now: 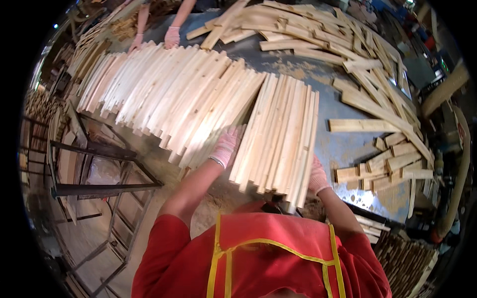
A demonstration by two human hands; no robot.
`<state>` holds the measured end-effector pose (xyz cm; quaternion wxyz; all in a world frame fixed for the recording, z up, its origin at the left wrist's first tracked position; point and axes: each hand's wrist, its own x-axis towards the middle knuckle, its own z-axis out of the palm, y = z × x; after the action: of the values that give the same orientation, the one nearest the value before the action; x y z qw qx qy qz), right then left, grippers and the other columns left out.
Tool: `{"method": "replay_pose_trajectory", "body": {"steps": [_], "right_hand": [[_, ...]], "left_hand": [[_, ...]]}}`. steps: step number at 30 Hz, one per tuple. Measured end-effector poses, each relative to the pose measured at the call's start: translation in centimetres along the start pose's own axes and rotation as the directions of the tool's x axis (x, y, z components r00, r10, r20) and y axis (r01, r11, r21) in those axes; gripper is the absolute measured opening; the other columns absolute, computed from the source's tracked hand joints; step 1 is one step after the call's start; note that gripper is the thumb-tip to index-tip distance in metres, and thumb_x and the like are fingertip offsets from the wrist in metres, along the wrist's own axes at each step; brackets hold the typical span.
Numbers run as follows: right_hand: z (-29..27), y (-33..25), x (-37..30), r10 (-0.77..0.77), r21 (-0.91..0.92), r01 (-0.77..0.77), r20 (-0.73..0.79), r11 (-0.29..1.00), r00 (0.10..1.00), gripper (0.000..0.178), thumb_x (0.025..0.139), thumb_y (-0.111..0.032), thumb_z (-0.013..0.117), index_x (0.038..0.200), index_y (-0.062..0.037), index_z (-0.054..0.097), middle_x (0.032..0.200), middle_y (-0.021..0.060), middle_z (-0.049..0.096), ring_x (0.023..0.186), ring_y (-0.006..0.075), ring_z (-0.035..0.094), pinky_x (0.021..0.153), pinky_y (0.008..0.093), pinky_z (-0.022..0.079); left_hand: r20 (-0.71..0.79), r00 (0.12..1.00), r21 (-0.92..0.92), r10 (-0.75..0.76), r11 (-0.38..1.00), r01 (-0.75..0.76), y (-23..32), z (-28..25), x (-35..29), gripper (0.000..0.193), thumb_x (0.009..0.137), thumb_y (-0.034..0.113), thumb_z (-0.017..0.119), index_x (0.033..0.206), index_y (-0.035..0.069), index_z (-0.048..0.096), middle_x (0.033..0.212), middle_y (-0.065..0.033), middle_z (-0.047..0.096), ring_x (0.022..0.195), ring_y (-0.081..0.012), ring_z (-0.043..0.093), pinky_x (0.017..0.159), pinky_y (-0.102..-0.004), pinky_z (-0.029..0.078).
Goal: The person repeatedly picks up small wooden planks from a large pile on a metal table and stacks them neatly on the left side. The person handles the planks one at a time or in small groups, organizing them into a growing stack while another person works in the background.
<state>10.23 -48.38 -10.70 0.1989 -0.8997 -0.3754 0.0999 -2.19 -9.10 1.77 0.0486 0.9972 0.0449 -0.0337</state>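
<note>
Head cam, looking down at bench [343, 149], grey top w/ sawdust patches.

L hand [226, 145], pale knit glove, lay flat against the left side of a bundle of pale wood slats [278, 131]. Fingers [233, 133] spread and extended, pressing the side of the bundle, not wrapped round anything.

R hand [318, 176], same kind of glove, sat at the bundle's right side near its near end, touching the outermost slat. Fingers mostly hidden behind the wood; prob. curled on the edge, but couldn't tell if it was closed or just pressing.

Bundle: slats standing on edge, packed side by side, running from bench's near edge toward its middle. Near ends overhung the near edge, just above the red apron w/ yellow trim [268, 258].

Left of the bundle: long fanned row of similar slats [169, 94], leaning one on another, reaching to the bench's far left corner. Row touched the bundle by the L hand.

Far edge and right side: loose heap of boards [318, 35], various angles. Short offcuts [392, 164] piled by right edge.

Far left corner: another person's gloved hand [172, 37] rested on the fanned row's far end.

Dark metal frame [99, 169] stood on the floor left of the bench.
</note>
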Motion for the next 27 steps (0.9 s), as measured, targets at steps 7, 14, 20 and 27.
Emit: {"method": "replay_pose_trajectory", "body": {"steps": [7, 14, 20, 27], "right_hand": [[-8.5, -5.1, 2.6, 0.122, 0.315, -0.136, 0.065, 0.939, 0.990, 0.050, 0.090, -0.023, 0.066, 0.134, 0.0006, 0.063, 0.123, 0.0251, 0.072, 0.116, 0.0399, 0.069, 0.101, 0.0468, 0.054], [-9.8, -4.1, 6.9, 0.363, 0.468, -0.593, 0.493, 0.655, 0.791, 0.076, 0.091, -0.057, 0.075, 0.140, -0.0010, 0.057, 0.093, 0.0153, 0.076, 0.074, 0.0243, 0.071, 0.066, 0.0369, 0.056], [-8.3, -4.7, 9.8, 0.287, 0.489, -0.642, 0.616, 0.591, 0.734, 0.102, 0.085, -0.063, 0.079, 0.149, 0.0043, 0.037, 0.093, 0.0149, 0.072, 0.064, 0.0209, 0.068, 0.056, 0.0353, 0.054], [-7.5, -2.5, 8.3, 0.183, 0.732, -0.666, 0.641, 0.144, 0.745, 0.083, 0.088, -0.025, 0.083, 0.156, -0.0057, 0.039, 0.126, 0.0117, 0.069, 0.105, 0.0221, 0.069, 0.081, 0.0385, 0.061]], "left_hand": [[0.294, 0.950, 0.098, -0.108, 0.992, 0.083, 1.4, -3.3, 0.4, 0.036, 0.103, 0.021, 0.056, 0.133, 0.000, 0.061, 0.110, -0.0128, 0.068, 0.111, -0.0264, 0.064, 0.093, -0.0457, 0.054], [0.406, 0.754, -0.487, -0.517, 0.576, 0.657, 4.0, -1.7, -0.3, 0.080, 0.098, 0.042, 0.071, 0.157, -0.005, 0.043, 0.141, -0.0253, 0.063, 0.131, -0.0347, 0.061, 0.114, -0.0419, 0.048], [0.526, 0.680, -0.526, -0.510, 0.433, 0.732, 1.7, 2.6, 0.3, 0.102, 0.090, 0.053, 0.076, 0.167, 0.001, 0.032, 0.155, -0.0241, 0.056, 0.144, -0.0375, 0.054, 0.120, -0.0426, 0.042], [0.580, 0.682, -0.619, -0.445, 0.304, 0.724, 6.0, -4.1, 0.0, 0.093, 0.090, 0.040, 0.070, 0.167, 0.004, 0.033, 0.163, -0.0192, 0.048, 0.146, -0.0380, 0.051, 0.121, -0.0447, 0.042]]}}
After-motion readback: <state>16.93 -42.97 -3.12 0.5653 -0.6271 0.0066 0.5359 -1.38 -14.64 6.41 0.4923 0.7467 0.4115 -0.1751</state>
